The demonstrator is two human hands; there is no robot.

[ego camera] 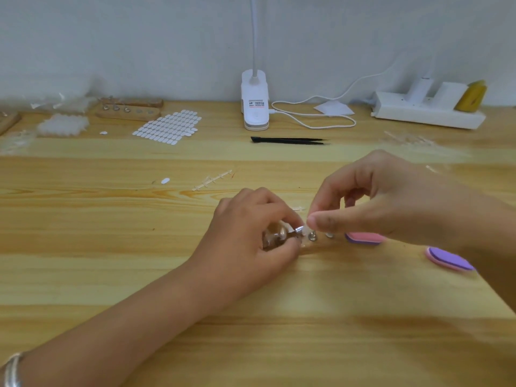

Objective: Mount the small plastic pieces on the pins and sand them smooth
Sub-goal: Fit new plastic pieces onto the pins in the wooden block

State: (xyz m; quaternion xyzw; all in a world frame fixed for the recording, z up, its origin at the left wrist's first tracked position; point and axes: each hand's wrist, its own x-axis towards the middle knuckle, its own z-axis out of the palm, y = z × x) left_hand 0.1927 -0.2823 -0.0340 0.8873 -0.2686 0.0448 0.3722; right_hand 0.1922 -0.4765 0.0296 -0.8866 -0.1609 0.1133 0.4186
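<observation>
1. the left hand [259, 236] is curled. its fingers wrap round a metal pin [291, 233], whose shiny tip points right, toward the other hand.
2. the right hand [377, 202] reaches in from the right. its thumb and forefinger are pressed together in a pinch on what looks like a small plastic piece [307, 219], clear and almost too small to make out. the other fingers are loosely curled above.
3. the relation that matters: the pinch sits just right of the pin's tip and a touch above it, nearly touching. the pin's long axis runs left to right, tilted slightly upward at the right end. seating the piece would likely need only a short push leftward along that axis, with the left hand holding steady.
4. a wooden pin block [310, 248] lies on the table [111, 247], partly hidden under both hands. two spare pins [312, 235] stand in it just right of the left hand.
5. there are two pink and purple sanding blocks. the first sanding block [363, 238] is just under the right hand, and the second sanding block [449, 258] is further right. the right hand is nearer to both.
6. writing: the white clip lamp [254, 107] at the back wall has a small printed label, too blurred to read. no other brand or text can be made out.
7. black tweezers [290, 140] lie in front of the lamp, well apart from the hands.
</observation>
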